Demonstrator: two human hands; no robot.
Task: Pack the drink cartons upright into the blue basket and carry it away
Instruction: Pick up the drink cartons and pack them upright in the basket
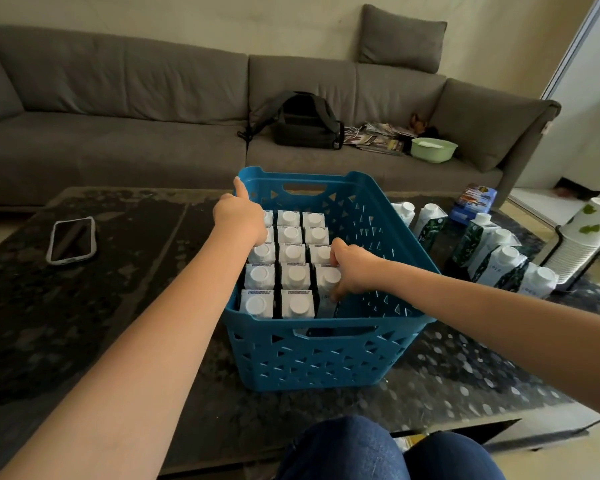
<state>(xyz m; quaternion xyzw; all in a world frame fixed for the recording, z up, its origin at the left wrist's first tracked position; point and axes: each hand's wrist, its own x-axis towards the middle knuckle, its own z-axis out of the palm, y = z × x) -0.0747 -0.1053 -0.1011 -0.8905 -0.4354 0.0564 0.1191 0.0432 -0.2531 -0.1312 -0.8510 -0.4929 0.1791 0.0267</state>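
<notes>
The blue basket (326,355) stands on the dark table, holding several upright white-capped drink cartons (293,277) in rows. My left hand (239,216) grips the basket's left rim, thumb stretched along the edge toward the far corner. Inside the basket my right hand (352,268) holds a carton (326,289) at the near end of the third column, fingers curled round its top. Several more cartons (499,251) stand on the table to the right of the basket.
A phone (71,240) lies on the table at left. A stack of paper cups (584,237) in a rack stands at far right, beside a blue packet (475,200). Behind is a grey sofa (118,133) with a backpack (305,121) and green bowl (433,149). My knees (378,452) are below.
</notes>
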